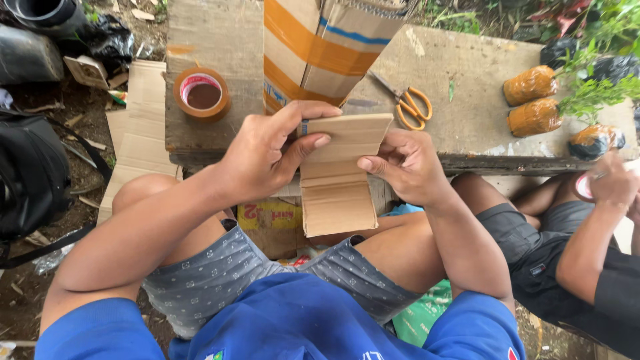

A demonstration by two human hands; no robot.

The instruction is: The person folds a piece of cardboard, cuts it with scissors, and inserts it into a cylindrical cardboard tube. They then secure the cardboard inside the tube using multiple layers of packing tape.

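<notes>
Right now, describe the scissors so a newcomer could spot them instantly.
Start at the worn wooden table in front of the seated person. Right of the tall cardboard box with orange stripes standing on it, just beyond the right hand, lie the scissors. Their orange loop handles set them apart; the tape roll is round and brown.

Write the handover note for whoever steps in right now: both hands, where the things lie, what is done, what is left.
Left hand: grips the upper left edge of the folded cardboard strip, thumb on its face.
Right hand: pinches the strip's right edge.
The strip hangs over the lap, in front of the wooden bench.
On the bench: brown tape roll to the left, orange-handled scissors to the right, taped carton between them, wrapped seedlings far right.
Done: the strip shows fold creases.
Left: no tape on the strip; tape and scissors lie untouched.
</notes>
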